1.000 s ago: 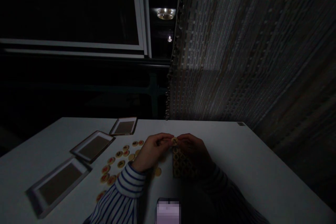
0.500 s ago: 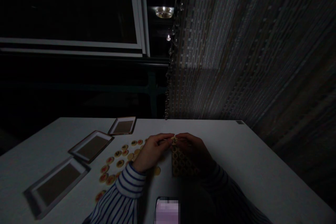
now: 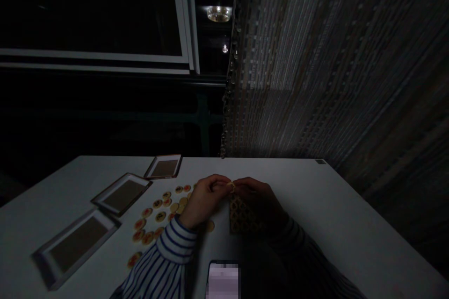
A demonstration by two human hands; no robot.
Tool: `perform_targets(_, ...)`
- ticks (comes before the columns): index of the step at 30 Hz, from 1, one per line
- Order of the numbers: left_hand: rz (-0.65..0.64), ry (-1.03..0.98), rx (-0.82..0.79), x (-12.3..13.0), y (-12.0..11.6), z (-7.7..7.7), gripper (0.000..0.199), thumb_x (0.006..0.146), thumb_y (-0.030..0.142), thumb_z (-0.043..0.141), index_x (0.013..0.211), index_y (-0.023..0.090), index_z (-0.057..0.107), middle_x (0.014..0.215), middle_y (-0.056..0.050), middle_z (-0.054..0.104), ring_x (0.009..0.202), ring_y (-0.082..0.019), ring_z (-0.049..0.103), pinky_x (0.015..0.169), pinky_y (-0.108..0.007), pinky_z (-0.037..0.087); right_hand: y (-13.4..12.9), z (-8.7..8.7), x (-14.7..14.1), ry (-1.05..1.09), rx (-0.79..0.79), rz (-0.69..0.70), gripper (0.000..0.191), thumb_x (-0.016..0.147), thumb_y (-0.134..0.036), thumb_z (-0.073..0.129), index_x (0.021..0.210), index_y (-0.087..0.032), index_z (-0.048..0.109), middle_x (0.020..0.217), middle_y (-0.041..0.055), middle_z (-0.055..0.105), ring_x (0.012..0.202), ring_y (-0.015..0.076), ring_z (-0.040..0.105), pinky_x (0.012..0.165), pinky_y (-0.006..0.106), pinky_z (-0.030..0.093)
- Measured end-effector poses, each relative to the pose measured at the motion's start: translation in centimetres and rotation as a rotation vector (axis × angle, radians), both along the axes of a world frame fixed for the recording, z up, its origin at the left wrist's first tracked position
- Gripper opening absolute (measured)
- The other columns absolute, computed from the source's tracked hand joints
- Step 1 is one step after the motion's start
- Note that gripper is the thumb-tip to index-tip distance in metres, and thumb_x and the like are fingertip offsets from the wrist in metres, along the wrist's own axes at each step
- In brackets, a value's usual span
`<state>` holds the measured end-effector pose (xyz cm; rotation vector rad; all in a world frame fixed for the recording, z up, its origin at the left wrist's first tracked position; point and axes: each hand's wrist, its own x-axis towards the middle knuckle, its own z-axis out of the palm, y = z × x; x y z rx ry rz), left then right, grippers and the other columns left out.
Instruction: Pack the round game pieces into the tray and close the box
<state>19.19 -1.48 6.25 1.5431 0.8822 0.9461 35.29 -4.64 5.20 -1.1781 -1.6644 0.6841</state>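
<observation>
Over the far end of a dark-edged box, my left hand and my right hand meet at their fingertips. Pinched there is a small round Chinese chess piece, pale with a dark mark. Rows of similar round pieces fill the part of the box that shows; my right hand and its shadow cover the rest. To the left of my left hand, several loose Chinese chess pieces with red or dark characters lie scattered, some hidden by my hand and sleeve. One plain piece lies beside the box.
Three shallow framed trays stand in a slanting row on the left of the white table. A phone lies at the near edge. A beaded string curtain hangs behind the table on the right. The room is dim.
The Chinese chess piece at my fingertips has tilted, so its marked face shows less. My left fingers have shifted slightly left; both hands stay over the box.
</observation>
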Motion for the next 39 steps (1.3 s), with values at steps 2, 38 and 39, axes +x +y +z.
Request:
perform_targets(2,0.002,-0.008,-0.03,0.1,0.0,0.1,0.024,0.071,0.031,0.06,0.085,0.012,0.061,0.072,-0.004,0.066,0.068,-0.013,0.059,0.062,-0.022,0.044,-0.1,0.1,-0.1,0.002,-0.012,-0.007,0.015,0.076,-0.027,0.054,0.087,-0.019,0.061,0.08,0.0025,0.068,0.074,0.0149,0.064,0.067,0.025,0.052)
perform_targets(38,-0.073,0.118,-0.002,-0.1,-0.6,1.4,0.025,0.076,0.026,0.054,0.095,0.015,0.066,0.079,-0.004,0.069,0.074,-0.015,0.06,0.067,-0.024,0.046,-0.4,0.6,0.5,-0.179,0.01,-0.045,0.016,0.081,-0.031,0.049,0.085,-0.019,0.059,0.077,0.0017,0.067,0.07,0.0127,0.062,0.063,0.023,0.047)
perform_targets(39,-0.068,0.102,-0.012,0.0,-0.6,1.3,0.025,0.075,0.026,0.054,0.094,0.015,0.066,0.08,-0.004,0.069,0.074,-0.015,0.06,0.067,-0.024,0.046,-0.4,0.7,0.7,-0.2,0.042,-0.024,0.017,0.08,-0.03,0.049,0.088,-0.019,0.059,0.08,0.0024,0.067,0.073,0.013,0.062,0.065,0.023,0.048)
